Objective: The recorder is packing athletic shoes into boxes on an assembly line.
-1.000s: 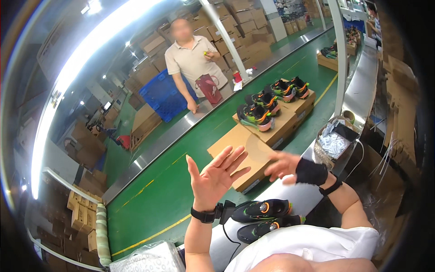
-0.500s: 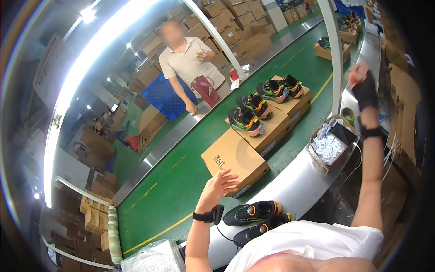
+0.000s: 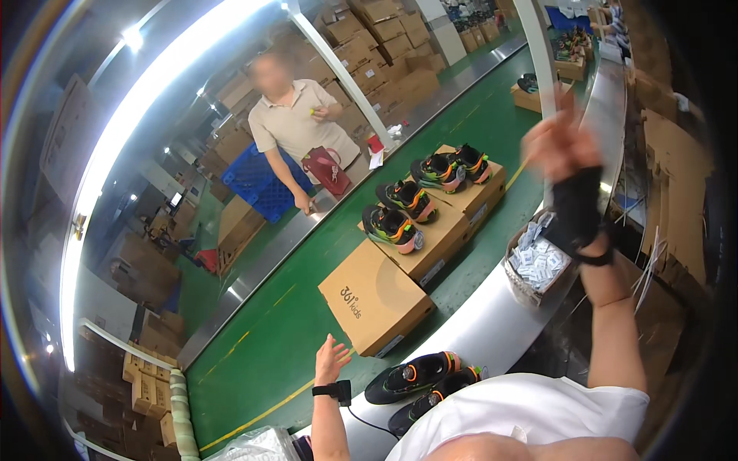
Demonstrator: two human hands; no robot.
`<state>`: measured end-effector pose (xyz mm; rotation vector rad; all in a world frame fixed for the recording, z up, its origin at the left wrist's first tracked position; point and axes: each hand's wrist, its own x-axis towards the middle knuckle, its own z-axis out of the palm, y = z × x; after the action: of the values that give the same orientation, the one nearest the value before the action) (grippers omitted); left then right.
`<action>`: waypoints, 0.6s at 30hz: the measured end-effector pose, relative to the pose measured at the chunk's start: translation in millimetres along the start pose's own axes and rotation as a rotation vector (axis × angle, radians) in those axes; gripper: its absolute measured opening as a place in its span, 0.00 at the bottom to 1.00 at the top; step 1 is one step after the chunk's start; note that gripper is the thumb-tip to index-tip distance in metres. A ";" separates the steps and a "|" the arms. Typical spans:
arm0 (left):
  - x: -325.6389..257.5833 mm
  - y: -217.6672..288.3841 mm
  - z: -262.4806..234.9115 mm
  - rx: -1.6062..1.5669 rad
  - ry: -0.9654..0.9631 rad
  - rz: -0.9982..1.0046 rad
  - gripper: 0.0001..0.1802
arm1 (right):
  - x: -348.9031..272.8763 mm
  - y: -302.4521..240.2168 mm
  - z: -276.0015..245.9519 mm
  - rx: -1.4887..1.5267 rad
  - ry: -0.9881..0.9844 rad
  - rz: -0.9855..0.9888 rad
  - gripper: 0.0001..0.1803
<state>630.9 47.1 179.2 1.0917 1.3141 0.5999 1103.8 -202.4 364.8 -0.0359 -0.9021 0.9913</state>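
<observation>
Toward the lower centre of the head view, our left hand (image 3: 331, 359) is loose and empty, fingers extended, near the closed tan shoebox (image 3: 375, 298) on the green conveyor (image 3: 277, 361). Below that box, a pair of black shoes (image 3: 400, 383) rests on the silver ledge (image 3: 492, 323). At the upper right, our right hand (image 3: 563, 146) is blurred; we cannot tell whether it grips anything. Below it sits a carton (image 3: 522, 286) of white packets (image 3: 536, 263).

Closed brown shoebox (image 3: 377, 298), flat on green belt (image 3: 257, 365), black-and-orange shoes (image 3: 400, 384), paired on metal ledge (image 3: 488, 326)
</observation>
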 end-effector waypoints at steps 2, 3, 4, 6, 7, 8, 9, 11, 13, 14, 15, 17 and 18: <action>9.5 -10.5 9.3 -0.011 -0.011 -0.010 0.37 | 5.5 63.1 24.9 -1.294 -0.238 -0.152 0.13; 14.4 -12.5 16.3 0.044 0.031 -0.010 0.37 | 10.0 76.6 27.3 -1.041 -0.530 0.145 0.21; 17.6 -13.3 17.3 0.097 0.081 -0.007 0.37 | 17.9 73.2 38.6 -1.072 -0.720 0.586 0.28; 23.3 -20.5 10.3 0.118 0.117 0.012 0.38 | 8.0 75.4 48.3 -0.860 -0.979 0.546 0.30; 23.2 -24.4 8.0 0.158 0.135 -0.004 0.39 | -3.6 67.9 54.3 -0.677 -1.016 0.265 0.23; 24.7 -26.7 5.9 0.199 0.153 -0.023 0.39 | -4.0 79.8 45.7 -0.227 -1.202 0.110 0.16; 26.2 -30.9 -1.3 0.210 0.162 -0.055 0.40 | 1.4 75.5 65.5 0.000 -1.276 0.014 0.16; 32.1 -37.9 -5.5 0.204 0.165 -0.081 0.40 | -0.4 64.2 69.4 0.103 -1.312 0.120 0.19; 49.0 -46.4 -8.0 0.197 0.187 -0.086 0.39 | 12.9 69.3 39.0 0.111 -1.138 0.072 0.24; 53.4 -50.8 -1.4 0.200 0.175 -0.098 0.39 | 9.5 72.8 13.1 0.090 -0.952 0.008 0.26; 55.0 -54.5 -7.5 0.150 0.121 -0.113 0.38 | 11.4 86.2 -5.7 0.183 -0.535 0.027 0.31; 67.6 -49.9 2.5 0.081 -0.013 -0.098 0.36 | 33.1 91.7 -40.4 0.351 0.338 -0.053 0.23; 72.0 -52.2 12.6 0.064 -0.024 -0.049 0.35 | 36.4 92.9 -87.8 0.549 0.689 -0.087 0.25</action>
<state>646.8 84.0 98.9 1.1123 1.3432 0.5108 1105.4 -90.5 293.0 0.1207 0.0101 1.0196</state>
